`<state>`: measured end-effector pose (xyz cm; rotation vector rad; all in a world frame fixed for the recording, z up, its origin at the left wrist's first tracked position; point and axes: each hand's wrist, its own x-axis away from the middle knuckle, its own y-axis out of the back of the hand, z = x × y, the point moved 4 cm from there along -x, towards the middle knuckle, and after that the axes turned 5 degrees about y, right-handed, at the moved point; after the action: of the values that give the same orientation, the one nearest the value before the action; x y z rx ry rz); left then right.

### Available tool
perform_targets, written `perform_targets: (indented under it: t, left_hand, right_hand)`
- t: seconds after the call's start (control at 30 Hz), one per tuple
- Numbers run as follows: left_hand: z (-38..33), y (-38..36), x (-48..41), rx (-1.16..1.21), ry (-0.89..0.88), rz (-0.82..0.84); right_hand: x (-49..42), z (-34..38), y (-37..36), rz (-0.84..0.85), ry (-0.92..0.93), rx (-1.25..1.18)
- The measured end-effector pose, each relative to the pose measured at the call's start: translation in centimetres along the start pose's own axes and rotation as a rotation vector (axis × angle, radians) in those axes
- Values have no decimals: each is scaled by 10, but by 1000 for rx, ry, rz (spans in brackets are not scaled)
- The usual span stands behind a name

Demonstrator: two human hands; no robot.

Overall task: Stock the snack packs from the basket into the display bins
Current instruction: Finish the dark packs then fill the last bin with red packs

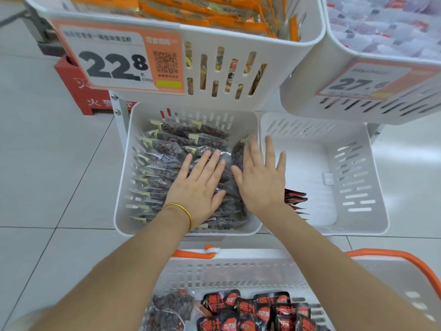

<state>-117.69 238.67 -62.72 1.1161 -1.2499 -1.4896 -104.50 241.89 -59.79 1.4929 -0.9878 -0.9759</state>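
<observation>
Grip, left hand (pixel 200 185): apart, fingers straight and spread, palm flat on the dark snack packs (pixel 167 149) in the lower left bin (pixel 121 187). Grip, right hand (pixel 260 177): also apart, fingers straight. It lies over that bin's right wall; I cannot tell whether it touches the packs beneath. There is a gold bangle (pixel 179 211) on the left wrist.

Surface: pale tiled floor (pixel 47 163) with dark grout lines. A red box (pixel 78 91) with white characters stands on it, beyond the rack's left side.

Containers:
- Lower left bin: packed wall to wall with clear packs of dark reddish-brown pieces, standing in rows.
- Lower right bin (pixel 358 163): a few red-and-black packs (pixel 296 199) in its near left corner.
- Upper left bin (pixel 238 44): orange packs (pixel 214 13); price card (pixel 119 63) reads 22.8.
- Upper right bin (pixel 310 103): pale packs (pixel 381 20); second price card (pixel 358 84) reads 27.6.
- Basket (pixel 238 271), white with orange handles, at the near edge of the view: red-and-black basket packs (pixel 257 309) on its right, one clear bag of dark pieces (pixel 171 311) on its left.

Counts: four bins, one basket, two price cards. The packs overlap too much for an exact count.
</observation>
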Motion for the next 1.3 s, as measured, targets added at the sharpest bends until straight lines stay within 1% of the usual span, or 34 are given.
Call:
perform_targets:
  t: [0.13,0.2,0.27,0.33,0.43,0.5,0.53,0.57,0.63,0.73,0.8,0.9,0.97,1.07,1.17,1.23,1.3]
  left_hand:
    - [1,-4,2,-21,11,55]
    - [0,-4,3,-58,9,98]
    - [0,2,3,-44,8,176]
    - [3,17,2,44,20,236]
    - [9,56,11,235,73,164]
    - [11,85,33,396,124,85]
    - [9,97,48,433,128,51]
    - [7,105,68,438,125,39]
    - [3,110,112,381,107,64]
    - [-1,102,179,220,83,112]
    - [2,92,219,147,96,153]
    - [5,79,264,83,108,173]
    - [6,75,280,46,93,169]
    - [6,77,283,88,117,146]
    - [5,79,283,111,132,139]
    - [5,78,283,104,145,142]
    - [5,77,283,92,152,139]
  right_hand:
    - [-4,3,-11,133,4,13]
    - [-4,2,-6,147,11,-22]
    - [5,-1,10,56,14,-107]
    - [27,-8,32,-78,-11,-255]
    - [72,-16,64,-245,-18,-529]
    - [109,-14,79,-298,-3,-667]
    - [127,-10,81,-298,-3,-724]
    - [147,-5,81,-277,-7,-772]
    - [185,11,74,-175,-17,-854]
    - [231,42,51,118,46,-934]
    - [254,60,31,297,119,-922]
    - [273,84,9,446,193,-898]
    - [276,104,0,500,251,-876]
    - [270,139,-16,539,363,-831]
    - [267,165,-33,584,411,-780]
    - [267,177,-40,559,430,-729]
    - [263,180,-45,500,408,-698]
